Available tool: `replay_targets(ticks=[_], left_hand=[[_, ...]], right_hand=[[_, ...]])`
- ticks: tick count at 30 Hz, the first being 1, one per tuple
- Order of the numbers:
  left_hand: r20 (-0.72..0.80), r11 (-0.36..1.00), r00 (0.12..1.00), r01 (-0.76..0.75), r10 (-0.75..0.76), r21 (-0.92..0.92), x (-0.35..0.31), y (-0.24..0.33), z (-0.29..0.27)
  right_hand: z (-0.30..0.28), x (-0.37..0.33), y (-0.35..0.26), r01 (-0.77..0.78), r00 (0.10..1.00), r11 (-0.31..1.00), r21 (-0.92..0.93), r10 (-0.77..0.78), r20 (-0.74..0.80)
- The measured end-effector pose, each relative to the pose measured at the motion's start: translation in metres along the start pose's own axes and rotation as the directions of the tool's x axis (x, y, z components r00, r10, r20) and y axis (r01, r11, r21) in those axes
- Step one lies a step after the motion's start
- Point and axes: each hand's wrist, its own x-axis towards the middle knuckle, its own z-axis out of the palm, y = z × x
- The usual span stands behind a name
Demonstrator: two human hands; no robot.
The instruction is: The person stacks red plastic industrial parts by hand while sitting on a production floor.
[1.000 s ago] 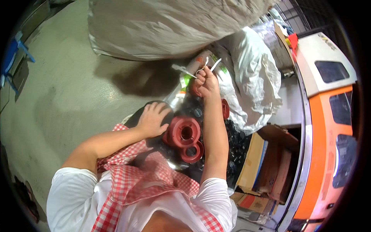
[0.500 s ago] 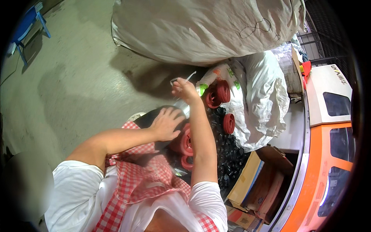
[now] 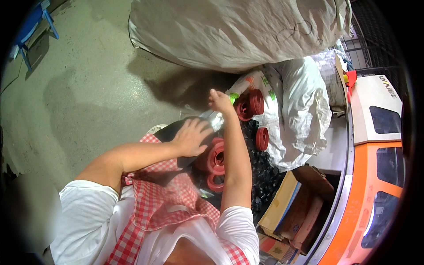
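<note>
My left hand (image 3: pixel 193 138) lies with its fingers spread over a dark surface beside a stack of red rings (image 3: pixel 216 155). Farther off, my right hand (image 3: pixel 220 101) is closed with the thumb uppermost; whatever is inside it, if anything, is hidden. Just left of that hand is a thin whitish, see-through piece (image 3: pixel 189 110), blurred. Below the stack sits a smaller red ring (image 3: pixel 215 182). More red rings (image 3: pixel 256 101) lie right of my right hand, and a single red roll-like ring (image 3: pixel 262 139) rests on the heap of small black pieces (image 3: pixel 261 174).
A big white sack (image 3: pixel 238 35) bulges across the far side. White woven bags (image 3: pixel 304 110) slump to the right. An opened cardboard box (image 3: pixel 282 203) stands near right, beside an orange and white machine (image 3: pixel 349 212). A blue stool (image 3: pixel 33 26) is far left on the floor.
My right hand has shifted slightly right and nearer, and the white strip that stuck out of it no longer shows there. My left hand has hardly moved.
</note>
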Motion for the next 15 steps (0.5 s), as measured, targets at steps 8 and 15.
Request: replay_targets(ticks=[8,15], left_hand=[[-0.027,1.0,1.0,-0.005,0.005,0.022,0.001,0.0,-0.001],[-0.019,0.997,0.999,-0.038,0.039,0.067,0.004,0.002,0.005]], right_hand=[[-0.065,-0.102,-0.017,0.215,0.965,0.901,0.377,-0.136,-0.224],[-0.131,-0.204,0.133,0.156,0.808,0.866,0.475,0.165,-0.565]])
